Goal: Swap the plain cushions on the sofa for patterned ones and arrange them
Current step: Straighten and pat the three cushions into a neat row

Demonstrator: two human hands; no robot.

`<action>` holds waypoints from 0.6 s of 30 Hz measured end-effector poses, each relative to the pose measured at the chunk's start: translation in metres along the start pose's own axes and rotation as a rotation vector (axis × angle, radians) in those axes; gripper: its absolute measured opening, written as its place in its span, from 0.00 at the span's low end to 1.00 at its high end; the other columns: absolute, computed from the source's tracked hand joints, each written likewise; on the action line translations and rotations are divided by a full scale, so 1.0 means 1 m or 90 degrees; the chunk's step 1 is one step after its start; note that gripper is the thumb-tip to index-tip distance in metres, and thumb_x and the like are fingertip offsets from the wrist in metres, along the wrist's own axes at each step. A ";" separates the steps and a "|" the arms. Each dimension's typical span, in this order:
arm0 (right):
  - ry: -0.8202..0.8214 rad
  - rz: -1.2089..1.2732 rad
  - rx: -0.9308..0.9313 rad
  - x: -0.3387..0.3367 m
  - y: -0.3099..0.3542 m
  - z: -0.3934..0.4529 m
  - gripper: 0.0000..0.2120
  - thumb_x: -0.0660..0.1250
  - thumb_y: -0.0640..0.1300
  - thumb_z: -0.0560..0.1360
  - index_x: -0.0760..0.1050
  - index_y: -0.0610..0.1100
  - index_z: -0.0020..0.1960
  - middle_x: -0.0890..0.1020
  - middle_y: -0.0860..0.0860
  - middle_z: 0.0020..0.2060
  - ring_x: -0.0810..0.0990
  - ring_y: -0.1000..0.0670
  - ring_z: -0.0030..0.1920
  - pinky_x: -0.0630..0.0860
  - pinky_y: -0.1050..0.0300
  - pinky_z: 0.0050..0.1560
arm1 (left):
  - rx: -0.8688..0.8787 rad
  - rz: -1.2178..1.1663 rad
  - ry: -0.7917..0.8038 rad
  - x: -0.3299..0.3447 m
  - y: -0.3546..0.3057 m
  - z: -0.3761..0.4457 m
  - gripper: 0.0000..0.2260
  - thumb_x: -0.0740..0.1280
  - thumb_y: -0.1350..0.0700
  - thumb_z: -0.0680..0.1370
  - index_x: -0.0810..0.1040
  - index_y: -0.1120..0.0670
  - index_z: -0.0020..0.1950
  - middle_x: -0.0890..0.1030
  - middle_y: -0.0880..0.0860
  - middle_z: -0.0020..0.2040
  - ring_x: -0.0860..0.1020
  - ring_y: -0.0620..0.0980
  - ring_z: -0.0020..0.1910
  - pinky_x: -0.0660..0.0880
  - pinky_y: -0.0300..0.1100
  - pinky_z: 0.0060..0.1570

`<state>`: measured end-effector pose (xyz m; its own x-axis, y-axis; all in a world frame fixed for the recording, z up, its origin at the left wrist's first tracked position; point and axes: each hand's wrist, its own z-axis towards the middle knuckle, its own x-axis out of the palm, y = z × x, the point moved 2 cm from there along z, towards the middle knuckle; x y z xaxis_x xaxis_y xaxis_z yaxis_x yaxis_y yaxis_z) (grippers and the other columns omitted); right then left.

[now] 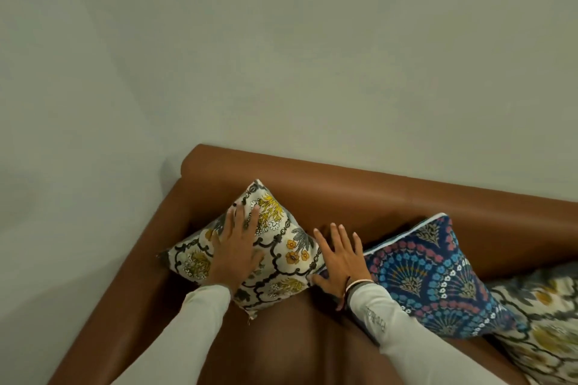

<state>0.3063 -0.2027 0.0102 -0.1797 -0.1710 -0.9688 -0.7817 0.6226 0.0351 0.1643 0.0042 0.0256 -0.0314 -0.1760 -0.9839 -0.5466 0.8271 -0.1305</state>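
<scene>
A cream cushion with yellow flowers and black scrollwork (281, 253) leans in the left corner of the brown leather sofa (375, 197), set on a point like a diamond. My left hand (236, 247) lies flat on its face, fingers spread. My right hand (339, 262) rests open against its right edge, between it and a navy cushion with blue and pink fan patterns (438, 275). A second cream floral cushion (544, 322) lies at the right edge, partly cut off and partly under the navy one.
The sofa's left armrest (150, 247) and rolled backrest stand against a plain pale wall (281, 56). Bare brown seat leather (297, 337) lies in front of the cushions, between my two light grey sleeves.
</scene>
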 end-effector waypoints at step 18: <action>0.038 -0.072 0.119 0.000 -0.054 -0.048 0.46 0.58 0.68 0.75 0.37 0.50 0.80 0.43 0.39 0.80 0.39 0.38 0.79 0.41 0.33 0.76 | 0.016 0.035 0.035 -0.010 0.002 0.034 0.46 0.67 0.39 0.80 0.37 0.47 0.84 0.40 0.58 0.85 0.43 0.64 0.84 0.63 0.72 0.75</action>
<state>0.3200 -0.2730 0.0200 -0.1362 -0.2896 -0.9474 -0.6755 0.7267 -0.1251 0.1922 0.0258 0.0308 -0.1074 -0.1589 -0.9814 -0.5215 0.8495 -0.0805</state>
